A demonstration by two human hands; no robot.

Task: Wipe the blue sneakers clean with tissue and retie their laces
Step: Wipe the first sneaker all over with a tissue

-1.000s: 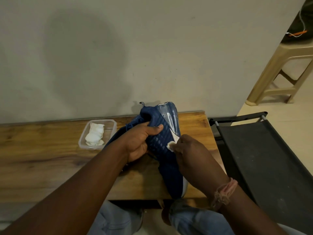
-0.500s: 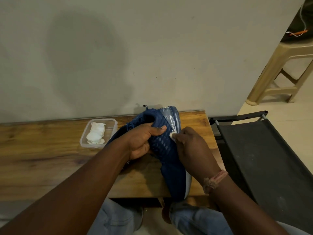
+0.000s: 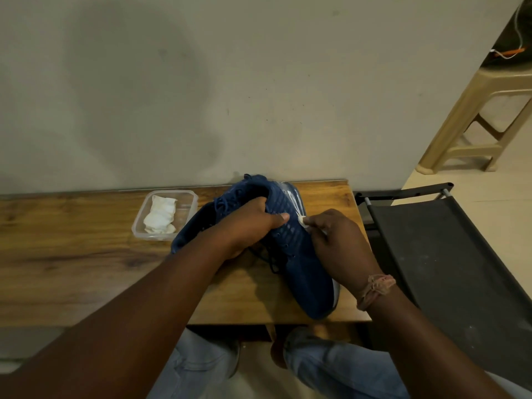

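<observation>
The left hand (image 3: 250, 223) grips a blue sneaker (image 3: 302, 254) tipped on the wooden table (image 3: 72, 269); the right hand (image 3: 336, 243) presses tissue (image 3: 301, 219) against its side (a tissue-filled plastic tub (image 3: 165, 214) sits far left).

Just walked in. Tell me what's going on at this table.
A person seated at the wooden table is cleaning a dark blue knit sneaker. The left hand grips it near the collar and holds it tilted on its side, while the right hand presses a small wad of white tissue against the sneaker's side near the heel. The dark laces hang loose, not yet retied. A clear plastic container holding more white tissue sits by the wall, with a second blue sneaker beside it.
</observation>
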